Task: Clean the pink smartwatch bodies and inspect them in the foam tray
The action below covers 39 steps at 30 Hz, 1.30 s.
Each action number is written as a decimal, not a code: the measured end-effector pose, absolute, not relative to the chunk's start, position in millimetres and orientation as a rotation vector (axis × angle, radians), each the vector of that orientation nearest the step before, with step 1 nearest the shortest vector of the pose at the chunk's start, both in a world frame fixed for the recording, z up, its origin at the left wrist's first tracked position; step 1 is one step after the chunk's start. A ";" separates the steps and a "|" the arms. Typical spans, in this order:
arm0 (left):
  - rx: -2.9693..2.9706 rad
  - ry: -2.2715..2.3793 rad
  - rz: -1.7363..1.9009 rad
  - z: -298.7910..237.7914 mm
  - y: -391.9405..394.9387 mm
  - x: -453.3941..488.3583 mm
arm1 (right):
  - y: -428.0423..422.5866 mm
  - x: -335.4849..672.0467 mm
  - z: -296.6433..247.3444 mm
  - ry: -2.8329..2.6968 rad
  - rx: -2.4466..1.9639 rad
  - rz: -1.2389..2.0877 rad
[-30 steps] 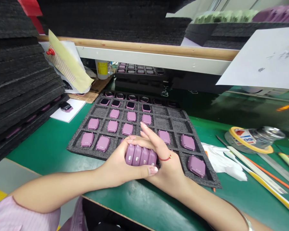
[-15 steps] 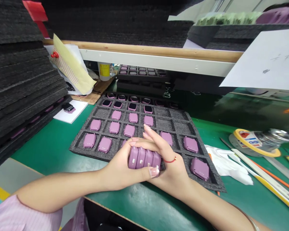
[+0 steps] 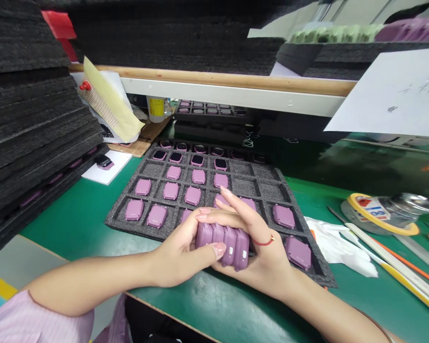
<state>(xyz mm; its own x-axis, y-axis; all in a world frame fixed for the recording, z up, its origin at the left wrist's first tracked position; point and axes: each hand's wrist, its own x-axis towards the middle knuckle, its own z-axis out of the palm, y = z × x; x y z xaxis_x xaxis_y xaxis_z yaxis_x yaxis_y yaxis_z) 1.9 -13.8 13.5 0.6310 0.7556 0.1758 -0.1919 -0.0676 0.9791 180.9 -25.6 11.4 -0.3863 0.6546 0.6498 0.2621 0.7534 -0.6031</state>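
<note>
A row of several purple watch cases (image 3: 235,240) is clasped between my two hands, standing on edge side by side with their side buttons toward me. My left hand (image 3: 186,255) grips the row from the left, its thumb pressed across the near faces. From the right and below, my right hand (image 3: 268,257) is wrapped round the row, with fingers reaching over the back. Beneath and beyond the hands lies a black foam tray (image 3: 248,187). Purple watch cases (image 3: 156,216) lie singly in many of its pockets; the far rows show dark screens. My hands cover part of the front pockets.
Stacked foam trays (image 3: 39,124) rise at the left, near a watch (image 3: 104,162) on a white pad. A shelf edge (image 3: 218,90) crosses above. On the right are a white cloth (image 3: 343,245), a bottle with a metal top (image 3: 375,209) and long thin tools (image 3: 389,257).
The row of watch cases has shifted slightly right and tilted, its right end lower. My left thumb has moved from the right end to the middle of the row.
</note>
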 end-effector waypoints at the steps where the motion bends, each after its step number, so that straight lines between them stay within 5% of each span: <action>1: 1.398 0.511 0.835 12.9 -14.0 2.0 | -25.4 181.3 10.7 -1.970 -0.704 0.495; 8: 0.980 0.486 0.697 7.7 -12.9 2.7 | -23.6 183.8 7.9 -1.938 -0.787 0.511; 27: 1.333 0.647 0.821 19.1 -12.9 8.2 | -30.0 182.1 12.6 -2.098 -0.667 0.371; 39: 1.449 0.784 0.841 19.1 -14.3 6.2 | -27.1 189.0 31.7 -2.105 -0.782 0.735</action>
<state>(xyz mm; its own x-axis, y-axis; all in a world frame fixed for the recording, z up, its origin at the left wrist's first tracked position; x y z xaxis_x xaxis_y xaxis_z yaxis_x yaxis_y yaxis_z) 6.2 -14.3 19.1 0.5073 0.8605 0.0474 -0.0139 -0.0468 0.9988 189.0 -27.1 31.7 -0.5243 0.7229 0.4500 0.2860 0.6473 -0.7066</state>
